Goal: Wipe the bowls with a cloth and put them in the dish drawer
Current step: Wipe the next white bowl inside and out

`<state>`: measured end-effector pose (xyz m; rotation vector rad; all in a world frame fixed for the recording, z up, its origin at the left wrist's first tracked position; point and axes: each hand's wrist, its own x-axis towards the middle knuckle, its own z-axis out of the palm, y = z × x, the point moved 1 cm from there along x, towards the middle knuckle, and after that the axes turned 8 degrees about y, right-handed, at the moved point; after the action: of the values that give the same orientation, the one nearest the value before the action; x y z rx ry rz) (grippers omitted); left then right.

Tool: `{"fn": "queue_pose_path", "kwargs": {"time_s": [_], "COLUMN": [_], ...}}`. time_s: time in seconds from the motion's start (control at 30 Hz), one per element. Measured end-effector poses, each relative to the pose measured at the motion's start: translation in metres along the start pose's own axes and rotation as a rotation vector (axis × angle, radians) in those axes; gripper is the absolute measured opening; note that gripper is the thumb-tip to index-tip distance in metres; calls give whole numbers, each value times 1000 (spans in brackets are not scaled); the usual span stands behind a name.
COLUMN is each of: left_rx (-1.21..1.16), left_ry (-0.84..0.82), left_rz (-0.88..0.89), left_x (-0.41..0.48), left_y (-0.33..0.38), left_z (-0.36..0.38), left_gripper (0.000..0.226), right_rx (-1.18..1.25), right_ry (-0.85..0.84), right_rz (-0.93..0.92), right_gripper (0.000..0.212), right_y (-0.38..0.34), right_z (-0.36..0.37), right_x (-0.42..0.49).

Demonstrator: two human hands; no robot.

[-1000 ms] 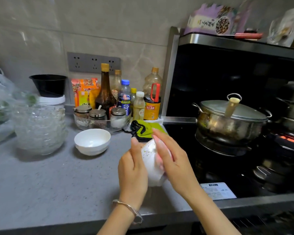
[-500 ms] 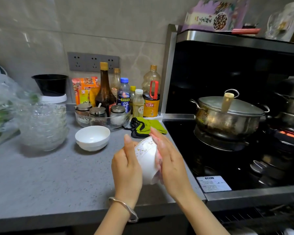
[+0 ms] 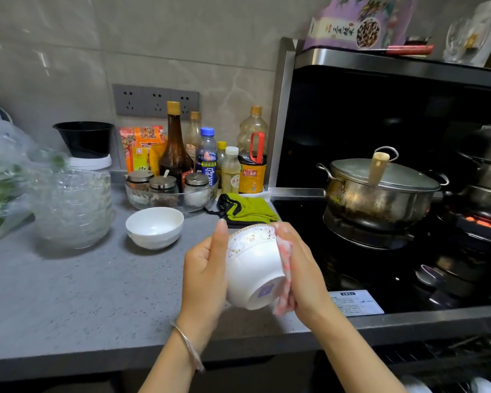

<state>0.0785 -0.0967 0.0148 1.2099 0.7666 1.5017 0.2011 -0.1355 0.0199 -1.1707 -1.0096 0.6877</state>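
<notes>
A white bowl with a gold-patterned rim (image 3: pixel 253 268) is held tilted above the counter's front edge, its base facing me. My left hand (image 3: pixel 204 276) grips its left side. My right hand (image 3: pixel 301 270) presses a pink-and-white cloth (image 3: pixel 284 268) against the bowl's right side. A second plain white bowl (image 3: pixel 154 226) stands upright on the grey counter (image 3: pixel 68 293), behind and to the left of my hands. At the bottom right, part of an open dish drawer (image 3: pixel 451 364) with dark racks shows below the stove.
A stack of clear glass bowls (image 3: pixel 71 207) and a bag of greens stand at left. Bottles and a tray of spice jars (image 3: pixel 170 191) line the wall. A green-black mitt (image 3: pixel 244 209) lies behind the bowl. A lidded steel pot (image 3: pixel 380 188) sits on the black stove, another burner glows at right.
The view has shifted slightly. The bowl has turned in my hands so its base now faces me, and the cloth has slid along its right side.
</notes>
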Motion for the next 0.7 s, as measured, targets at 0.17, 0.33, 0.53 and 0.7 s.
{"fn": "queue_pose_path", "kwargs": {"time_s": [0.17, 0.33, 0.53, 0.7], "left_rx": [31, 266, 386, 241], "left_ry": [-110, -275, -231, 48], "left_rz": [-90, 106, 294, 244], "left_x": [4, 12, 12, 3], "left_y": [-2, 9, 15, 5], "left_z": [-13, -20, -7, -2], "left_gripper": [68, 62, 70, 60], "right_rx": [-30, -200, -308, -343], "right_ry": [-8, -36, -77, 82], "right_rz": [54, -44, -161, -418], "right_gripper": [68, 62, 58, 33], "right_y": [-3, -20, -30, -3], "right_z": [-5, -6, 4, 15], "right_x": [2, -1, -9, -18]}}
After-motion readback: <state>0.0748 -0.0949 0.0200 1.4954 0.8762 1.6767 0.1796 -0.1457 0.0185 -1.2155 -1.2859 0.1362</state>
